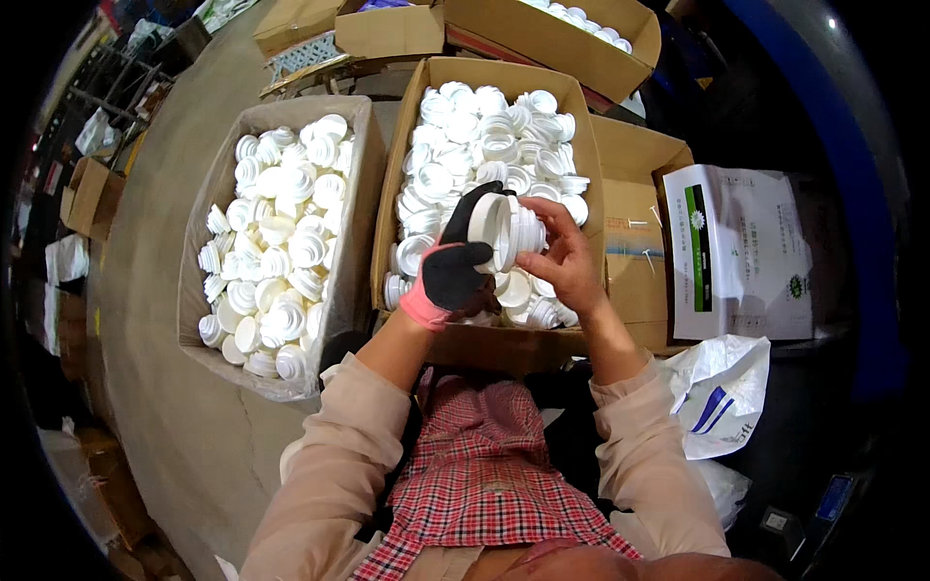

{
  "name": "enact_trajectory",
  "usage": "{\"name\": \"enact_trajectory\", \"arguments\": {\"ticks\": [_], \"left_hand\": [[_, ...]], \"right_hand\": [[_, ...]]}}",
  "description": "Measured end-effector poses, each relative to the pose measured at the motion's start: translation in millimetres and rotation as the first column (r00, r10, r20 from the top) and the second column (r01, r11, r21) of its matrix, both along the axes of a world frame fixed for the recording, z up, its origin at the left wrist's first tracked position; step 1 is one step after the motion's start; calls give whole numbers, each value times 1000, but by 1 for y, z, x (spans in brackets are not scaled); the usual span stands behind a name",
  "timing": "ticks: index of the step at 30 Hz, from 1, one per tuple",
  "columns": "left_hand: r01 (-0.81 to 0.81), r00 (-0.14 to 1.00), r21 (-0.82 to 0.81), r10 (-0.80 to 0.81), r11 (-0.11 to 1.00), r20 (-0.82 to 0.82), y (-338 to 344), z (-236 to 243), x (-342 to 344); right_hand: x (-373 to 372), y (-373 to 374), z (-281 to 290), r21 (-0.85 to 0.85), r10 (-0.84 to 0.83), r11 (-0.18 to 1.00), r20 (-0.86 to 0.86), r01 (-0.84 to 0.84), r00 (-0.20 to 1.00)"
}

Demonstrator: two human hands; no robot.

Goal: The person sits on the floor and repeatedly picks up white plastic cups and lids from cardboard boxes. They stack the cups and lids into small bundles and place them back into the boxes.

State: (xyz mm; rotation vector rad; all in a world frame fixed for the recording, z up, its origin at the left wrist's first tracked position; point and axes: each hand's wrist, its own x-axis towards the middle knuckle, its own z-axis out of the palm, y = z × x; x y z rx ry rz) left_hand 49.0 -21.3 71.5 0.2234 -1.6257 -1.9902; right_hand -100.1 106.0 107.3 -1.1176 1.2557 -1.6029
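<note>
Over the middle box, both my hands meet on a white stepped round plastic part [526,232] with a wide flat rim at its left. My left hand [458,261], in a black glove with a pink cuff, is closed round the wide rim. The bare fingers of my right hand [570,254] grip the narrower ridged end. Whether it is one piece or two fitted together, I cannot tell. Below, the cardboard box [392,208] is heaped with similar white plastic parts [460,126].
To the left stands a plastic-lined box [351,194] of white plastic parts. More cardboard boxes [392,31] line the back. At the right lie a cardboard flap [630,266] with a few thin white pieces, a printed white sack [746,252] and a crumpled plastic bag [722,387].
</note>
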Motion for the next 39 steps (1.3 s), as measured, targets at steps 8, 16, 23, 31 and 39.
{"name": "enact_trajectory", "arguments": {"ticks": [8,16,23,31,39], "left_hand": [[-40,995,-605,85,795,45,-7,23,13],[-230,963,-67,217,971,-159,10,8,7],[-140,975,81,151,987,-160,13,10,9],[-52,986,93,66,994,-155,9,7,13],[-62,975,91,79,994,-206,8,8,8]], "right_hand": [[-1,3,3,-60,18,997,-430,-48,903],[26,-2,19,-170,-255,967,-572,192,779],[36,-9,19,-355,-410,911,-713,210,569],[40,-9,20,-362,-410,910,-730,200,546],[40,-7,23,-349,-400,915,-733,200,550]]}}
